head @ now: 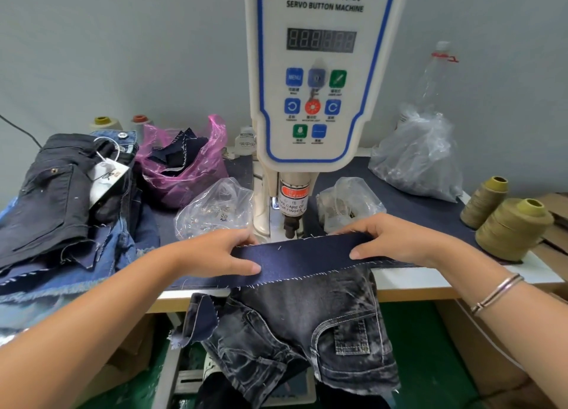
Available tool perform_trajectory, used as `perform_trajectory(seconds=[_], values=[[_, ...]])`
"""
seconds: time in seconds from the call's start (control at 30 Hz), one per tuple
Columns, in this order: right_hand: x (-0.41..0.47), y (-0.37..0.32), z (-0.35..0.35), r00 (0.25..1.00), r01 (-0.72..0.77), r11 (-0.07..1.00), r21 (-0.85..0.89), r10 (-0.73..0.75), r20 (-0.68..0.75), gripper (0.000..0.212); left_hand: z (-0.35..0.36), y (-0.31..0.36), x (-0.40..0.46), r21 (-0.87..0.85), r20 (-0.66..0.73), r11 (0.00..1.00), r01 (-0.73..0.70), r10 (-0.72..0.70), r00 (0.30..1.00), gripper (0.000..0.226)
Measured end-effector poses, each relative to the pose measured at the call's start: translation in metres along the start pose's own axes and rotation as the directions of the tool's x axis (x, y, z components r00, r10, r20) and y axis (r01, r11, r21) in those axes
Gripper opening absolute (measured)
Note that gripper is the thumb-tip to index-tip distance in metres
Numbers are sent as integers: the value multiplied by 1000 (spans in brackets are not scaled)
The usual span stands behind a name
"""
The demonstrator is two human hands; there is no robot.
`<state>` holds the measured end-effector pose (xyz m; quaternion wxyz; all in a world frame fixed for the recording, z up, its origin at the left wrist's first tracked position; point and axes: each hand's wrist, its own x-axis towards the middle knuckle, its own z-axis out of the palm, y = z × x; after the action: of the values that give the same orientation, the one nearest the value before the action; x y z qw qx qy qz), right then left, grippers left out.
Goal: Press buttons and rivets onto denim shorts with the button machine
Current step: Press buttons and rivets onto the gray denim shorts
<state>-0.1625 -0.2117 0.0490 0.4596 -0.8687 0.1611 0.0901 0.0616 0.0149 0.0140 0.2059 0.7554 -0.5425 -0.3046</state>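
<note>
nearest the camera, washed grey-black denim shorts [310, 325] hang off the front edge of the table [430, 281], pockets and pale stitching facing up. above them a dark navy denim strip [299, 259] with frayed white threads lies flat across the table edge, stretched between both hands. the left hand [221, 253] pinches the strip's left end, thumb on top and fingers curled over the far edge, closed on the cloth. the right hand [396, 239] grips the right end the same way, thumb pressed on top, fingers wrapped over the far side; a thin metal bangle [496, 293] sits on that wrist. just beyond the strip's middle stands the press head [291, 224] of the white button machine [319, 70], its tip just behind the cloth edge. clear bags of metal hardware [215, 207] sit on either side of the column. to the left lies a pile of denim garments [61, 199] with a pink bag [187, 165] behind; to the right, olive thread cones [513, 227] and a large clear bag [418, 156]
</note>
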Motion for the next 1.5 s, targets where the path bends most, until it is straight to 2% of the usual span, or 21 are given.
perform_trajectory(seconds=[0.07,0.1,0.2,0.27,0.4,0.47,0.53,0.6,0.67,0.7,0.73,0.8,0.9,0.97,1.07,1.13,1.17,1.27,1.33,1.43,1.5], values=[[-1,3,0,1000,5,997,78,-6,11,42,-1,-4,1,72,-11,997,-1,2,1000,15],[1,5,0,1000,7,998,61,-8,17,40,-2,-6,2,98,-12,995,1,0,1000,21],[3,11,-2,998,-55,977,-204,56,-3,21,-5,-11,1,65,25,998,0,-2,1000,32],[5,18,-3,995,-98,960,-264,99,-12,29,-7,-14,0,1,62,1000,-15,15,998,32],[-1,21,-3,999,-30,997,-67,32,30,22,-11,-19,-4,78,101,996,35,-43,994,28],[-5,21,-5,999,-9,1000,8,9,52,26,-12,-20,-6,105,104,993,46,-57,993,29],[-8,22,-6,992,-54,998,-31,57,109,26,-9,-14,-6,71,100,997,-7,0,995,37],[-9,21,-3,968,-121,974,-193,159,196,17,-3,0,-6,-20,124,996,-89,91,988,33],[-7,18,5,939,-165,949,-269,234,251,28,3,14,-1,-146,160,982,-120,143,977,23],[-6,17,10,942,-160,952,-262,227,249,36,5,20,2,-191,167,975,-118,150,974,19],[-5,10,17,954,-146,961,-234,200,225,37,6,26,4,-225,175,968,-110,151,973,17],[-1,4,34,986,-66,981,-185,92,140,15,5,33,9,-279,204,956,-87,148,968,16],[6,7,49,997,71,992,-100,-71,6,36,0,32,9,-266,202,960,-89,146,968,14],[6,9,49,995,91,996,19,-90,-52,35,-3,27,8,-243,179,968,-70,115,977,19],[7,9,51,988,119,960,254,-89,-127,24,-6,16,9,-184,140,982,-40,66,988,24],[13,11,53,982,125,891,436,-47,-185,22,-6,9,10,-132,92,991,-17,29,995,33],[16,12,54,978,120,861,494,-17,-208,24,-4,4,11,-165,89,986,-15,30,996,31],[21,17,54,968,84,829,552,63,-242,28,9,-3,14,-333,93,943,-20,54,994,25],[23,21,55,957,57,826,561,116,-267,21,18,-3,17,-400,50,915,-55,81,995,26],[27,27,54,941,47,788,613,172,-292,14,24,-3,24,-513,-23,852,-101,104,994,57],[29,28,53,943,65,741,668,173,-284,12,25,-4,27,-542,-71,831,-123,100,992,61]])
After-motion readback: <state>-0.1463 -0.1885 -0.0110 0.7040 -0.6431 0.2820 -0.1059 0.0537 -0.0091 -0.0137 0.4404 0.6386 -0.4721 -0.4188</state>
